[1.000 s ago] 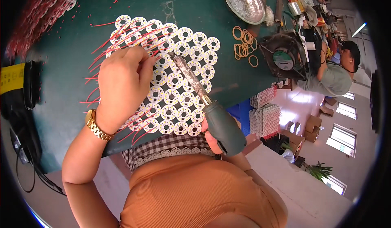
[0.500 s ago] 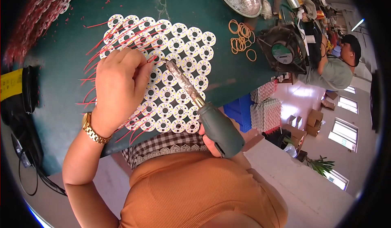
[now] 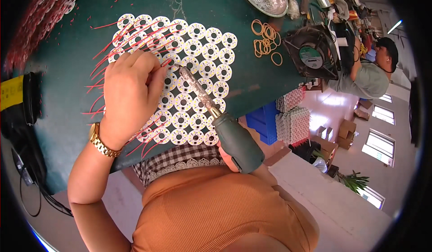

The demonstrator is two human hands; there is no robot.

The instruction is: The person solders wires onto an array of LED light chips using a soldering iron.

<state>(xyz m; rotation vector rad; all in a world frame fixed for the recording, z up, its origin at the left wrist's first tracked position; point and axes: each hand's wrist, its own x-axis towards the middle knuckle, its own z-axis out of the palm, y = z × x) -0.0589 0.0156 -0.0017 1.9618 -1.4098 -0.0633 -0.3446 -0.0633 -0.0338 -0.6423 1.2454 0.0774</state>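
Observation:
A panel of round white LED boards (image 3: 183, 102), each with a hole in its middle, lies on the green table. My left hand (image 3: 130, 87), with a gold watch at the wrist, rests over the panel's left part. Its thumb and forefinger pinch a red wire (image 3: 166, 62) whose end is at one of the boards. My right hand (image 3: 228, 157) is wrapped round the dark green handle of a soldering iron (image 3: 238, 139), which hides most of the fingers. The iron's tip is at that board, close by the wire end. More red wires (image 3: 100, 98) stick out leftward from the boards.
Rubber bands (image 3: 269, 38) and a black fan (image 3: 310, 51) are to the right of the panel. A metal bowl (image 3: 281, 0) stands beyond. Stacked boards (image 3: 42, 22) with red wires lie far left. A person (image 3: 366, 74) sits at the right, past a blue crate (image 3: 261, 123).
The soldering iron's handle and my right hand have shifted slightly left, and its tip a little left. My left hand keeps its pinch on the wire.

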